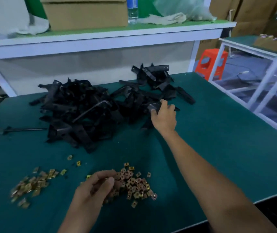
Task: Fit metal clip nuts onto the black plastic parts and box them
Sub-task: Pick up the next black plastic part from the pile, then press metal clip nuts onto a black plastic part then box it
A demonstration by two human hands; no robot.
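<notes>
Two heaps of black plastic parts lie on the green table: a large one (77, 111) at centre left and a smaller one (154, 88) at the back right. My right hand (164, 115) reaches to the smaller heap's near edge and grips one black plastic part (153, 106) there. Brass-coloured metal clip nuts (137, 184) lie in a pile near the front edge, with a second scatter of nuts (32, 184) to the left. My left hand (94, 190) rests on the pile's left side, fingers curled and pinching clip nuts.
A white shelf (100, 39) runs along the back, carrying a cardboard box (85, 12), a water bottle (132, 10) and plastic bags. An orange stool (210, 63) and a white frame (260, 78) stand to the right. The table's right edge (245, 105) runs diagonally.
</notes>
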